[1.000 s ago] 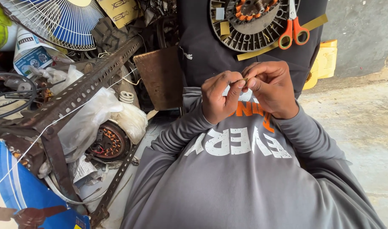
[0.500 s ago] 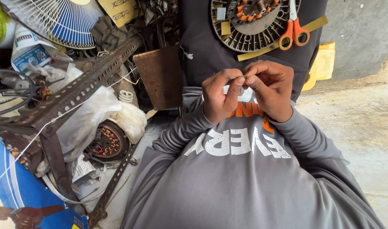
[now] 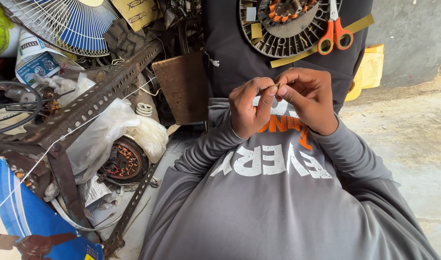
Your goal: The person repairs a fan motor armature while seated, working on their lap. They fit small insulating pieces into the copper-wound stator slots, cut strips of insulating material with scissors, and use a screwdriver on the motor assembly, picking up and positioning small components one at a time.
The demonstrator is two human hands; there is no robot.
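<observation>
L hand [image 3: 249,108]: raised in front of chest, thumb + forefinger pinched shut on one end of a thin yellowish strip [image 3: 276,86]; other fingers curled in.
R hand [image 3: 309,98]: just beside L, fingertips meeting it; grip closed on the other end of the same strip, pinch-style.
Strip: tiny, mostly hidden betw. the fingertips; held in the air above the lap, touching nothing else. Can't tell if it's paper, tape or sleeve.
Lap: round motor stator [image 3: 288,24] w/ copper-coloured windings lies on dark trousers, further from the body than the hands. Orange-handled scissors [image 3: 335,33] rest on its rim, a long yellow strip [image 3: 321,41] under them.
Left side: rusty perforated angle bar [image 3: 92,103] runs diagonally over clutter; fan guard w/ blue blades [image 3: 80,26] at top; second wound stator [image 3: 124,161] lower down beside a white plastic bag [image 3: 109,132]; brown board [image 3: 184,86] stands near the knee.
Floor: bare concrete [image 3: 413,139] on R side.
Risk 1: piece is small, held only at fingertips; a loosened pinch would likely drop it into the shirt folds or the junk at left, hard to find.
Risk 2: pulling both ends too hard could tear or crease it.
Risk 3: a leg shift may tip the scissors off the stator rim.
</observation>
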